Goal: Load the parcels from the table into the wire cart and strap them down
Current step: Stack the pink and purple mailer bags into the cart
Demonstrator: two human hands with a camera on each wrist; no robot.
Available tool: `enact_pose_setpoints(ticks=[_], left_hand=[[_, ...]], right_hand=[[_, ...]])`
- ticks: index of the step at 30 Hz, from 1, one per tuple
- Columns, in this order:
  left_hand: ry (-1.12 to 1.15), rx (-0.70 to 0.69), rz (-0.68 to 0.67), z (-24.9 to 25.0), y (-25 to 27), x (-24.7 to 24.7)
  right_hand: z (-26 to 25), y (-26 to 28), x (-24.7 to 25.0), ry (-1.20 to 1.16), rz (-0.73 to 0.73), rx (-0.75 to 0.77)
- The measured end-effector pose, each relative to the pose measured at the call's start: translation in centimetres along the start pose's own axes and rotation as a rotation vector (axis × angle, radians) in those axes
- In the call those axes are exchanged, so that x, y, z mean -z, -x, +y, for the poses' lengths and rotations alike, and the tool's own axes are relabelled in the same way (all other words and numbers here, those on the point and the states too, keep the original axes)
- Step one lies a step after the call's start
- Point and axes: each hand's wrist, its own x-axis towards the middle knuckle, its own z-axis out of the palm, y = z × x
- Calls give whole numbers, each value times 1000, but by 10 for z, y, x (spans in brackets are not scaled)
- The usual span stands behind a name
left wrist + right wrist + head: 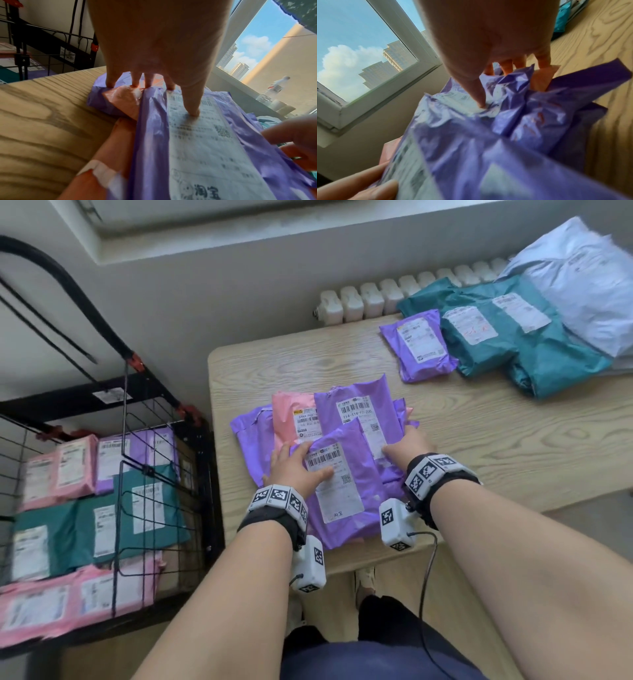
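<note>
A loose pile of purple and pink parcels lies at the front left of the wooden table (pixel 479 440). Topmost is a purple parcel (pixel 363 474) (pixel 197 142) with a white label. Beneath it lie a pink parcel (pixel 287 412) and another purple parcel (pixel 356 405). My left hand (pixel 305 460) (pixel 164 100) grips the pile's left side, thumb on the label, fingers at the edge. My right hand (pixel 400 440) (pixel 498 86) grips the right side, thumb on top, fingers behind the crumpled purple bags. The black wire cart (pixel 202 460) stands left of the table, holding pink, teal and purple parcels.
Further back on the table lie a small purple parcel (pixel 421 347), teal parcels (pixel 496 340) and a large white parcel (pixel 582 285). A radiator (pixel 376 296) runs behind the table. The cart's black handle (pixel 68 285) rises at the far left, thin black cords hanging by it.
</note>
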Motion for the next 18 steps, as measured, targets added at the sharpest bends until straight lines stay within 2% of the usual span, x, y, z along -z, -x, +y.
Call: enact_pose_setpoints(ticks=[4,6,9,12,18], left_hand=[[26,-89,70,-4,12,4],[14,-110,68,-7,20,8],[-16,-126,59,-13,35,14],[-53,-150,40,-20,48,15],[-100,-174,-8,-31,76,13]], right_hand=[[-2,28,3,-40,275,12],[-5,41,3,-113,336,64],[-7,60,-2,-216,252,126],[-2,81,-13,-256,134,121],[11,110,-27,-185,94,75]])
